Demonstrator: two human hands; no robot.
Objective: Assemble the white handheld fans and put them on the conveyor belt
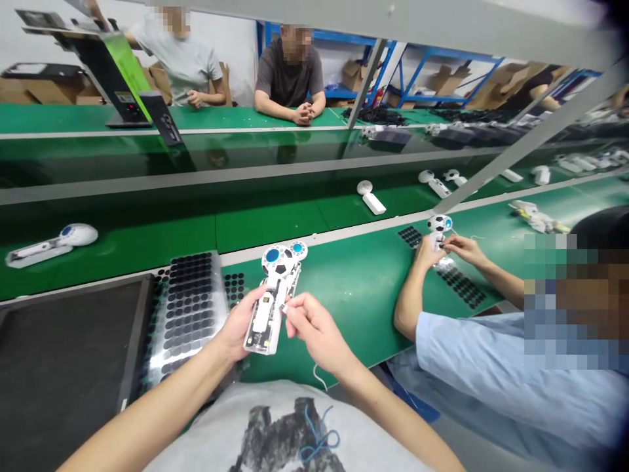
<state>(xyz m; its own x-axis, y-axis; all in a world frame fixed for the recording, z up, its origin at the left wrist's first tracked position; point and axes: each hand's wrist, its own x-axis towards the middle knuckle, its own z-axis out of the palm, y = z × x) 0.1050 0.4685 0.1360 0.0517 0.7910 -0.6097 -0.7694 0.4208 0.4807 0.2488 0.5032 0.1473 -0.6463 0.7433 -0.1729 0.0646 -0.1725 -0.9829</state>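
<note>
My left hand (240,324) is wrapped round a white handheld device (263,321) with a clear-edged body. Its round head carries a black-and-white soccer-ball pattern and a blue disc, and a smaller blue-centred disc (298,250) sits beside it at the upper right. My right hand (314,328) is closed in a pinch on a small cable plug (284,308), right against the device's side. A white cable (320,378) hangs below that hand; whether the plug is inserted cannot be made out.
A sheet of black round pads (191,295) and a black tray (69,354) lie left. Similar white devices (371,198) rest on the green conveyor (275,223). A co-worker in blue (472,341) handles another device at right. A slanted grey post crosses the right side.
</note>
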